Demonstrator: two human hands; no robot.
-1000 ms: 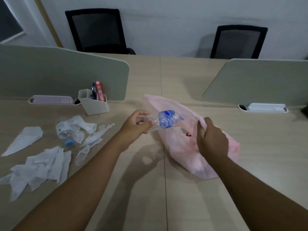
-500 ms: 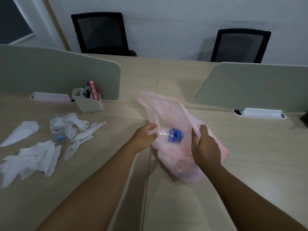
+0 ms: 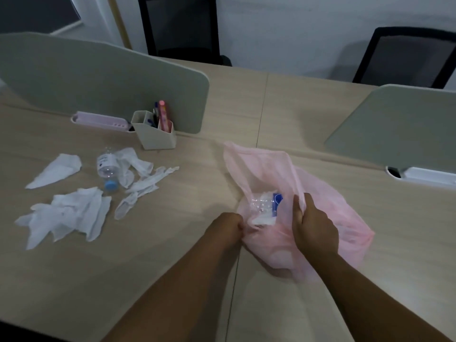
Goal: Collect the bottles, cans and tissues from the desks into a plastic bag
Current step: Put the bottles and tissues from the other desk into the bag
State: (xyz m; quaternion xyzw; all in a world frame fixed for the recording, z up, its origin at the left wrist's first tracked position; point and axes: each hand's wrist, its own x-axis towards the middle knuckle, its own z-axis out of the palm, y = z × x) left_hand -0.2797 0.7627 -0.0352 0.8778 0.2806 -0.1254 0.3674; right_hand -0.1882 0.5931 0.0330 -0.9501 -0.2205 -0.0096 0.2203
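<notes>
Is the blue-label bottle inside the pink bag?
Inside. The bottle lies within the pink bag; left hand and right hand hold its mouth.

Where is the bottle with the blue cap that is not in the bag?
In the head view, the bottle lies on the left of the desk, among the white tissues, near the pen holder.

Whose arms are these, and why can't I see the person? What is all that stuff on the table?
The camera sits on the person's head and looks down, so you see only their two arms, as if through their own eyes. The left hand and the right hand each grip the mouth of a pink plastic bag that lies on the desk. Inside the bag is a clear bottle with a blue label. Over on the left, a second bottle with a blue cap and some crumpled white tissues lie on the desk, near a pen holder.
</notes>
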